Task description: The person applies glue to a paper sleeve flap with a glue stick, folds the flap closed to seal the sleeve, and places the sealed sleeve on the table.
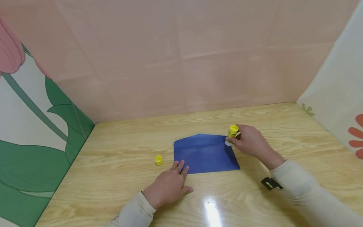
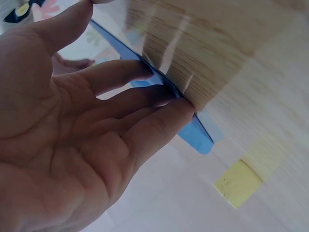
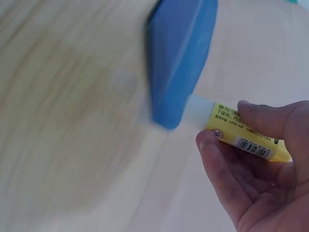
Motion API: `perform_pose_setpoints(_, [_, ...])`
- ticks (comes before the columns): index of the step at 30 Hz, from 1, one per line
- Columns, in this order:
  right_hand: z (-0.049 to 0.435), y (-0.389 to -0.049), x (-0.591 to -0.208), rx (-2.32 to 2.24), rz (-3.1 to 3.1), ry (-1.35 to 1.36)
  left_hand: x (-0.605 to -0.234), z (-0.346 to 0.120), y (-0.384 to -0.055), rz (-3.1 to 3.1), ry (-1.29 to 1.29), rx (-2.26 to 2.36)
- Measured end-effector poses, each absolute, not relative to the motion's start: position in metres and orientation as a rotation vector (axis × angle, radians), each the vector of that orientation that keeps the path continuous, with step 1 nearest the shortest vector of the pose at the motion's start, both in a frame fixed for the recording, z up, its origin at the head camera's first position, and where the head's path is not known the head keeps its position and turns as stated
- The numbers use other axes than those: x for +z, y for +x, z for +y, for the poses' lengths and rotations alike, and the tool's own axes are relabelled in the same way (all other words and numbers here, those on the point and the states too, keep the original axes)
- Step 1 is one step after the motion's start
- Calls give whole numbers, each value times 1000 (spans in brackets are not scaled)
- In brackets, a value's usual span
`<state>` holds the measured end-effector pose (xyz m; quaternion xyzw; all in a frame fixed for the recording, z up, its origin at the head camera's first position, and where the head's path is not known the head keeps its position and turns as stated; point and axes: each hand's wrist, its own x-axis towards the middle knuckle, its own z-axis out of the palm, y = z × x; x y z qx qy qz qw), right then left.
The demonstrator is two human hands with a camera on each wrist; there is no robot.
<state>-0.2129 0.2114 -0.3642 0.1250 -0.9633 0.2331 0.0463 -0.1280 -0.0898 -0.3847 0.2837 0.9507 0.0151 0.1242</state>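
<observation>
A blue envelope (image 1: 205, 154) lies on the wooden table with its flap opened out toward the far side. My left hand (image 1: 170, 186) rests its fingertips on the envelope's near left corner, fingers extended; the left wrist view shows those fingers (image 2: 159, 125) against the blue paper. In my right hand (image 1: 252, 140) is a yellow glue stick (image 3: 246, 130), pinched between thumb and fingers. Its white end points down and meets the flap (image 3: 181, 92) at the far right corner of the envelope. The yellow cap (image 1: 158, 160) of the glue stick stands left of the envelope.
The wooden table (image 1: 113, 189) meets a pink sheet (image 1: 181, 63) at the back. A panel with printed leaves (image 1: 28, 170) stands on the left, and a white one with red petals (image 1: 334, 104) on the right.
</observation>
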Motion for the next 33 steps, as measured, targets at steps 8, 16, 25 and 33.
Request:
perform_pose_setpoints(8, [142,-219,-372,781,-2972,514,-386,-87,-129,2750,803,52])
perform_pose_setpoints(16, [77,-223,-379,848,-3026,654,-391,-87,-130,2750,817,52])
perform_pose_setpoints(25, [47,-231,-384,857,-3035,703,-393,-85,-130,2801,886,23])
perform_pose_setpoints(33, [56,-235,-386,890,-3103,650,-393,-87,-132,2780,850,16])
